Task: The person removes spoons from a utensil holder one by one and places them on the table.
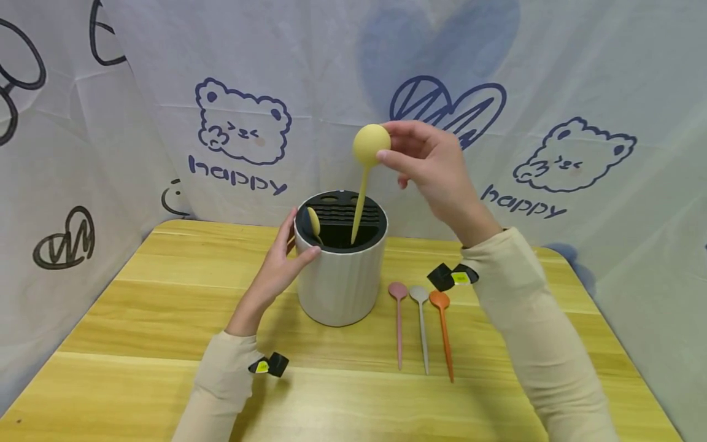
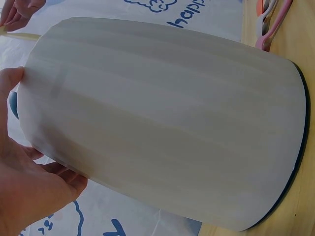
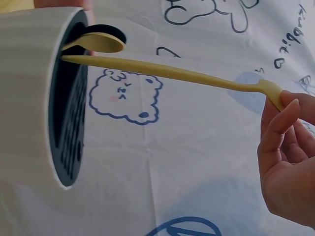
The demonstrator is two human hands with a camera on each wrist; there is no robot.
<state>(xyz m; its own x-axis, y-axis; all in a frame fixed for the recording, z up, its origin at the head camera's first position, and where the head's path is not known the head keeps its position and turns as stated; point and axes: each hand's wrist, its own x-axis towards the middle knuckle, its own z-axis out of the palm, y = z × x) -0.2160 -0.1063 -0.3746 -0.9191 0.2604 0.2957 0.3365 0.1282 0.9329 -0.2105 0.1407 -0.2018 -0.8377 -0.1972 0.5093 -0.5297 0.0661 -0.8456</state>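
A white ribbed utensil holder (image 1: 341,288) with a black slotted top stands upright on the table. My left hand (image 1: 276,264) grips its upper left side, thumb at the front and fingers round the far side. Between thumb and fingers, my right hand (image 1: 428,162) pinches the round bowl of a yellow spoon (image 1: 371,145). That spoon hangs bowl up above the holder, its handle tip (image 3: 69,59) at the open compartment of the black top. Inside the same compartment, at the left, lean another yellow spoon (image 3: 101,43) and a dark blue spoon (image 3: 114,32); their lower handles are hidden.
To the right of the holder, a pink spoon (image 1: 399,325), a grey spoon (image 1: 422,325) and an orange spoon (image 1: 444,325) lie side by side on the wooden table (image 1: 342,399). A white printed cloth (image 1: 331,73) hangs behind and at the sides.
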